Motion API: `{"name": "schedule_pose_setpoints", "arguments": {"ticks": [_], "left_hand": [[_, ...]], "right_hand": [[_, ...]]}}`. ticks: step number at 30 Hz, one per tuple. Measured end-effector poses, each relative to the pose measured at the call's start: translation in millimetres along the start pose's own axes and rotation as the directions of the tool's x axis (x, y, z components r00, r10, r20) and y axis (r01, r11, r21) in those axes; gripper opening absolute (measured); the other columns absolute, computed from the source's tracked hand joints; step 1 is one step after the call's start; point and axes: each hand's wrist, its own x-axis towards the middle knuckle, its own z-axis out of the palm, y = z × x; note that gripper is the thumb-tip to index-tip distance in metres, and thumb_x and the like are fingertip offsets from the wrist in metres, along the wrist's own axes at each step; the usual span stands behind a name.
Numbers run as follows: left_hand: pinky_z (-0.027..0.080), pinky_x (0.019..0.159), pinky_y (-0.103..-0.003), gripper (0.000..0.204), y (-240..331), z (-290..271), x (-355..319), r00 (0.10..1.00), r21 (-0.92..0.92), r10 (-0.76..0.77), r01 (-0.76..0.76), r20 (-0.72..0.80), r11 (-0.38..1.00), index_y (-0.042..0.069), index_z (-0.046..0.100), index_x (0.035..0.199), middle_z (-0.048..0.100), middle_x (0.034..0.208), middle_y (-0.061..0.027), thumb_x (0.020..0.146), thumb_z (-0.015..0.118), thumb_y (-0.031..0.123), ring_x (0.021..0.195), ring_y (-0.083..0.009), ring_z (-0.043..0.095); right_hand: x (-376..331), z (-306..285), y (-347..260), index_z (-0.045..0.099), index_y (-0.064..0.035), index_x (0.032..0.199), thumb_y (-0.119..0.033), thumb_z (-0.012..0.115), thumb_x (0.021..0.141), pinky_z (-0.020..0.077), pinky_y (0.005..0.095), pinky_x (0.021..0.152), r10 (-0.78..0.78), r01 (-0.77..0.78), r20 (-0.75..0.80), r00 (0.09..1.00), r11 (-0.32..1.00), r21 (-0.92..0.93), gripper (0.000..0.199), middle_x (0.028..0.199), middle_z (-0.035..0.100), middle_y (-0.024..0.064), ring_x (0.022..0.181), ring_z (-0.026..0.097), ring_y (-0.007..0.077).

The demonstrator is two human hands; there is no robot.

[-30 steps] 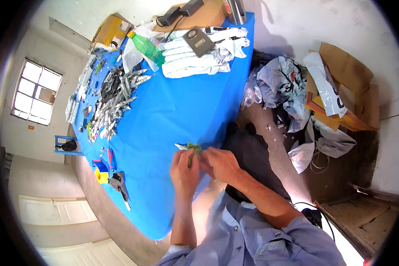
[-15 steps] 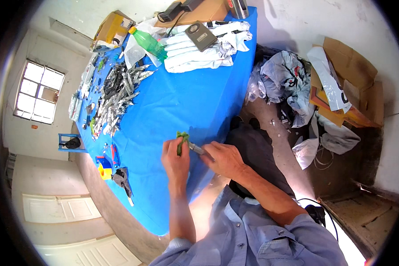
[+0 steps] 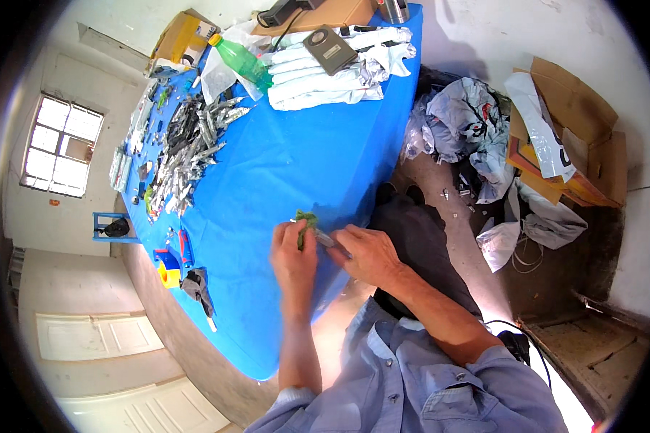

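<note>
My left hand (image 3: pixel 293 254) grips a small green part (image 3: pixel 305 221) at the near edge of the blue table (image 3: pixel 282 166). My right hand (image 3: pixel 365 251) holds a slim silver tool (image 3: pixel 323 237) whose tip meets the green part. Both hands touch each other over the table's edge. How the tool and the part join is hidden by my fingers.
A heap of silver and dark metal parts (image 3: pixel 188 148) lies at the far left of the table. A green bottle (image 3: pixel 242 61), folded white cloth (image 3: pixel 325 72) and a dark flat device (image 3: pixel 328 49) lie at the far end. Yellow and blue pieces (image 3: pixel 167 268) sit left. Bags and cardboard (image 3: pixel 556 137) litter the floor at right.
My hands stay together on the green part, which has turned a little between my fingers. The head view has shifted slightly, so the table sits differently in the picture.
</note>
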Motion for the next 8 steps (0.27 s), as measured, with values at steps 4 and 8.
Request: {"name": "schedule_pose_setpoints", "arguments": {"ticks": [4, 8], "left_hand": [[0.057, 0.074, -0.042, 0.015, -9, 0, 10, 0.999, -0.013, -0.022, 0.021, -0.028, 1.000, 0.001, 0.074, 0.102, 0.072, 0.098, -0.0173, 0.088, 0.077, 0.001, 0.085, -0.0354, 0.070], [0.056, 0.075, -0.043, 0.015, -18, 1, 11, 0.999, -0.009, -0.004, 0.003, -0.044, 1.000, 0.001, 0.074, 0.104, 0.072, 0.097, -0.0170, 0.089, 0.077, 0.002, 0.086, -0.0337, 0.070]], "right_hand": [[0, 1, -1, 0.067, -0.0090, 0.099, -0.024, 0.077, 0.091, 0.0551, 0.0473, 0.068, 0.011, -0.011, -0.005, 1.000, 1.000, -0.003, 0.020, 0.086, 0.065, 0.0108, 0.078, 0.070, 0.0343], [0, -1, -1, 0.071, -0.0090, 0.101, -0.020, 0.081, 0.086, 0.0562, 0.0433, 0.068, 0.011, -0.011, -0.014, 1.000, 0.999, -0.031, 0.021, 0.086, 0.066, 0.0091, 0.078, 0.071, 0.0325]]}}
